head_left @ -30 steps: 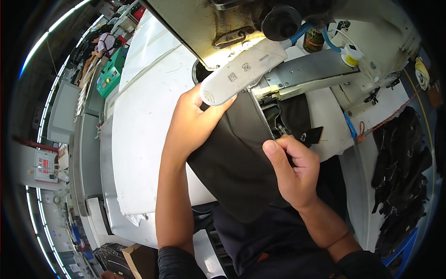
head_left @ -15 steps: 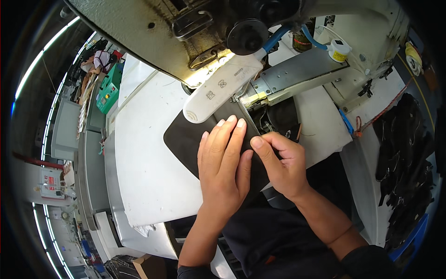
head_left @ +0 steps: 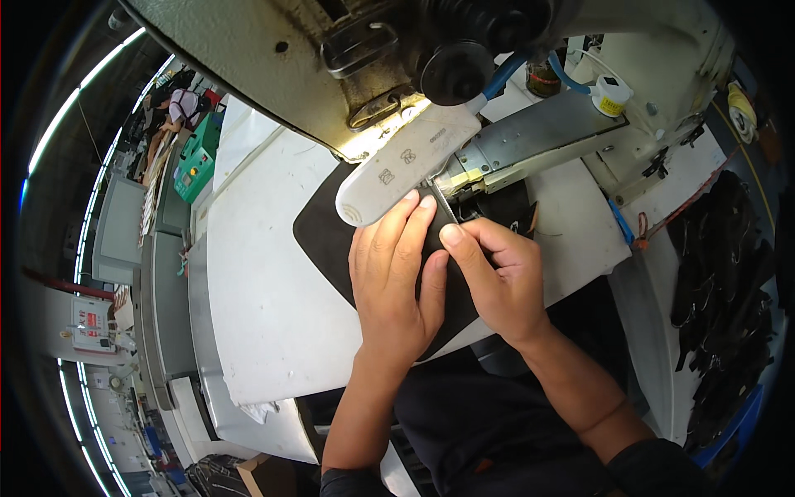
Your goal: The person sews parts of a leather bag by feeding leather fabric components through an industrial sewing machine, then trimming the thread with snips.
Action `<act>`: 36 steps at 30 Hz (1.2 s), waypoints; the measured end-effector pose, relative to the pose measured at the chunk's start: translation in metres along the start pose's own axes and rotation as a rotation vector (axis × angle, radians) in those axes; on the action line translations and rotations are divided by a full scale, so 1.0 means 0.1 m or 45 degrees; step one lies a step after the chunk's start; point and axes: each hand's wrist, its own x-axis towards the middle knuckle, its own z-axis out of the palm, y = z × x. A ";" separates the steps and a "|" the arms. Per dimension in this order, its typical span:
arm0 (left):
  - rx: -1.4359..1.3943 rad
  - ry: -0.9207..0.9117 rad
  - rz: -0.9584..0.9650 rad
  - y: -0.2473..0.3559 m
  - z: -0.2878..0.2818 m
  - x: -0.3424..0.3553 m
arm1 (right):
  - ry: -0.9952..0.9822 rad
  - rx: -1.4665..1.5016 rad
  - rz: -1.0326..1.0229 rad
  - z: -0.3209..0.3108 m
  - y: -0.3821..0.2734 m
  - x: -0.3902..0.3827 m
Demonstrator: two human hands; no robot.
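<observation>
A flat black piece of fabric (head_left: 321,222) with a rounded corner lies under the head of a sewing machine (head_left: 240,50). My left hand (head_left: 391,286) rests on it, fingers stretched out, the tips near the stitching area. Along the fabric's right side runs a toothed zipper (head_left: 445,203). Its near end is pinched between the thumb and forefinger of my right hand (head_left: 503,286). A white, rounded, elongated plastic piece (head_left: 406,166) hangs over the fabric and hides the needle area.
The white tabletop (head_left: 265,315) extends to the left. Behind my right hand is the machine's metal arm (head_left: 546,124). Dark pieces (head_left: 720,306) hang at the right. A green box (head_left: 197,157) stands far left, near another person (head_left: 184,106) at a bench.
The fabric and zipper have slid away from me, further under the machine. Both my hands have moved with them, and my left fingertips are closer to the stitching area. The view has shifted slightly.
</observation>
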 end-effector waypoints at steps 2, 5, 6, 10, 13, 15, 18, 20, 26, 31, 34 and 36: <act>-0.013 0.020 0.001 -0.03 0.02 0.00 | 0.006 0.002 0.001 0.02 0.01 0.03; -0.229 0.094 -0.070 -0.06 0.03 0.00 | 0.013 -0.003 0.003 0.04 -0.01 0.06; -0.274 0.123 -0.082 -0.08 0.05 0.00 | 0.020 0.000 0.002 0.05 -0.02 0.07; -0.437 0.226 -0.187 -0.14 0.11 0.01 | 0.059 -0.036 -0.027 0.12 -0.02 0.14; -0.567 0.265 -0.263 -0.19 0.16 0.02 | 0.062 -0.047 -0.025 0.15 -0.01 0.22; -0.555 0.269 -0.253 -0.21 0.18 0.04 | 0.055 -0.075 0.025 0.15 -0.01 0.24; -0.485 0.278 -0.214 -0.21 0.17 0.06 | -0.002 -0.180 0.052 0.09 -0.03 0.21; -0.368 0.286 -0.160 -0.19 0.15 0.05 | 0.073 -0.638 -0.327 0.03 -0.03 0.19; -0.146 0.363 -0.027 -0.07 0.26 -0.02 | 0.014 -0.650 -0.457 -0.12 0.03 0.10; -0.230 0.375 -0.122 -0.05 0.25 -0.03 | -0.030 -0.455 -0.292 -0.10 0.00 0.05; -0.235 0.362 -0.143 -0.02 0.20 -0.03 | 0.031 -0.318 -0.226 -0.05 -0.05 0.06; -0.227 0.356 -0.124 0.01 0.18 -0.01 | 0.023 -0.280 -0.188 -0.03 -0.07 0.07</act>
